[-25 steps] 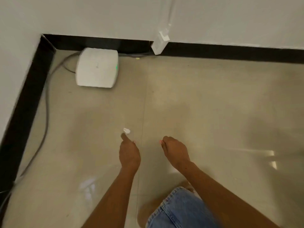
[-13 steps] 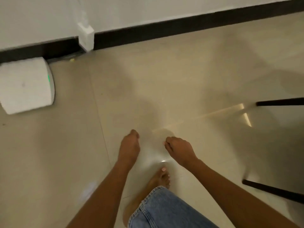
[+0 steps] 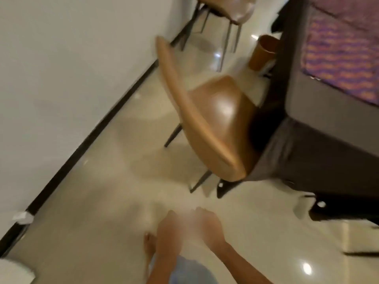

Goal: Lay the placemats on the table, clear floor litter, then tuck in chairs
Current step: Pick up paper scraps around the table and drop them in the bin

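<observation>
- Both hands low centre, side by side, heavily motion-blurred: left hand (image 3: 169, 232) and right hand (image 3: 207, 224) close together, nearly touching.
- Fingers of both look curled downward, but blur hides whether either holds anything; cannot tell the grip on either.
- Bare foot (image 3: 148, 245) on the floor just left of the left forearm; blue denim knee (image 3: 190, 272) at the bottom edge between the arms.
- Nearest chair (image 3: 213, 124): tan curved backrest, glossy brown seat, thin dark metal legs. Stands ahead of the hands, seat partly under the table edge, backrest facing the wall side.
- Second chair (image 3: 223, 11) farther back along the wall, paler seat, same thin legs, only partly in frame.
- Table (image 3: 297, 111) at right: dark grey top with a thick dark edge, dark base foot on the floor near the hands.
- Placemat (image 3: 340, 48) lies on the tabletop, woven purple and orange pattern, runs off the right frame edge.
- Tan round bin (image 3: 263, 52) on the floor beyond the nearest chair, beside the table.
- White wall with a black baseboard (image 3: 98, 130) runs diagonally at left.
- Open strip of glossy beige tile floor (image 3: 92, 212) between baseboard and chair; bare floor also directly ahead of the hands.
- Small white object (image 3: 21, 217) against the baseboard low left; too blurred to name.
</observation>
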